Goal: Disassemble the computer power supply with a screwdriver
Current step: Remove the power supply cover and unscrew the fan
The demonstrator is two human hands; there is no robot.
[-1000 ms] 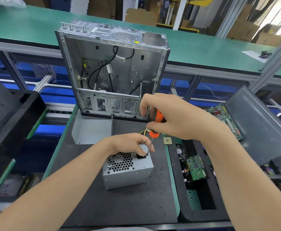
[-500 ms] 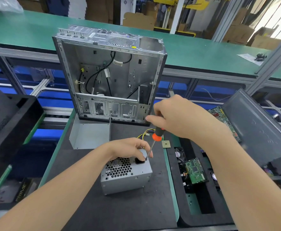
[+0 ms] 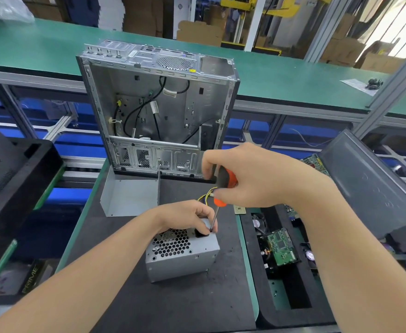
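— Where is the unit sitting?
— The grey perforated-metal power supply box [image 3: 182,258] is lying on the black mat [image 3: 173,304]. My left hand [image 3: 185,216] is curling over its top edge.
— And the tool?
— My right hand [image 3: 252,179] is gripping the orange-and-black screwdriver [image 3: 225,181]. Its shaft is slanting down and leftward onto the box's near top corner.

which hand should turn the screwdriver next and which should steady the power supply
Right. The right hand grips the screwdriver, its tip at a top corner of the power supply; the left hand holds that casing steady.
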